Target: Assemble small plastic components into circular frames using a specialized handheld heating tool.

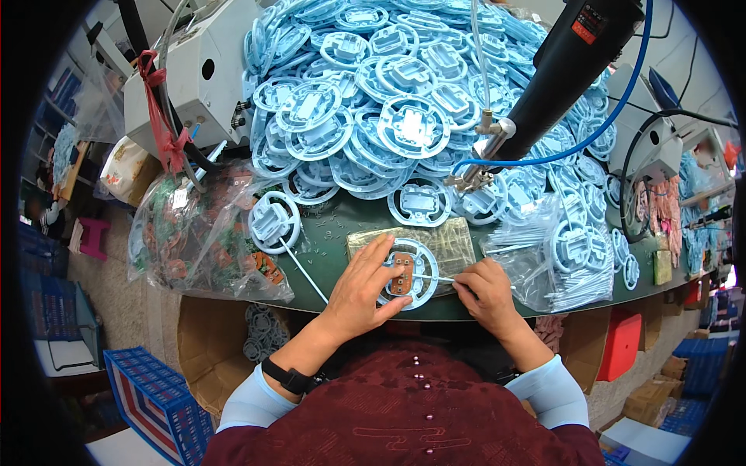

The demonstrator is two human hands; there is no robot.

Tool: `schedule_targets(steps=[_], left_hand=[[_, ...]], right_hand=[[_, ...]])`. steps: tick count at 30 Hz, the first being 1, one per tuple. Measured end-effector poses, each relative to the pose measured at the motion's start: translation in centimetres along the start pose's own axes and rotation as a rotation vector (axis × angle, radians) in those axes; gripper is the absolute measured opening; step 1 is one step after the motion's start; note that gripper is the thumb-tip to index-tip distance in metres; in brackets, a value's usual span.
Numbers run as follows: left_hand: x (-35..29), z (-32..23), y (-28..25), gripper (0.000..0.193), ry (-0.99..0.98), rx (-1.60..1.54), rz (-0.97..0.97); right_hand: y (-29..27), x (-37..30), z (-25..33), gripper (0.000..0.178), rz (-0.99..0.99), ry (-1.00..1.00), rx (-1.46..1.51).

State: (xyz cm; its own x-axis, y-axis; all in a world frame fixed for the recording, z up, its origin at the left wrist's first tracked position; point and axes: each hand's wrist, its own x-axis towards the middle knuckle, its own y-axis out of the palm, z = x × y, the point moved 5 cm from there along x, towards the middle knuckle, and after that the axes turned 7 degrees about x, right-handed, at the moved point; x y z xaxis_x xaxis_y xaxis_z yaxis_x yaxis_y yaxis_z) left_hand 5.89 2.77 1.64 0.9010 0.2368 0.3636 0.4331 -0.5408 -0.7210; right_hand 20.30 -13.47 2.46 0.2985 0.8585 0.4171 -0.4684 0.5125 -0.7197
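One head view reaches me: I see the left hand (pixel 359 289), fingers loosely spread, touching a pale-blue ring (pixel 431 260) with a brown board (pixel 400 284), over a golden slab (pixel 457 245); the right hand (pixel 483 291) pinches a thin white rod (pixel 441 279) between closed fingertips.

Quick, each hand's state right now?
Left hand: open, fingers spread, resting on the blue ring and brown board.
Right hand: closed, holding a white stick.

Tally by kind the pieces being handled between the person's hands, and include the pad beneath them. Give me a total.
Light-blue ring frame: 1
Brown circuit board: 1
White stick: 1
Yellowish pad: 1
Total: 4
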Motion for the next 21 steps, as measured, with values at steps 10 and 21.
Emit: schedule_targets(steps=[10,21], left_hand=[[-0.2,-0.3,0.2,0.046,0.017,0.048,-0.043],[-0.3,-0.3,0.2,0.047,0.015,0.034,-0.061]], right_hand=[[-3.5,1.3,0.4,0.026,-0.170,0.022,0.035],[-11.5,17.2,3.1,0.043,-0.417,-0.014,0.774]])
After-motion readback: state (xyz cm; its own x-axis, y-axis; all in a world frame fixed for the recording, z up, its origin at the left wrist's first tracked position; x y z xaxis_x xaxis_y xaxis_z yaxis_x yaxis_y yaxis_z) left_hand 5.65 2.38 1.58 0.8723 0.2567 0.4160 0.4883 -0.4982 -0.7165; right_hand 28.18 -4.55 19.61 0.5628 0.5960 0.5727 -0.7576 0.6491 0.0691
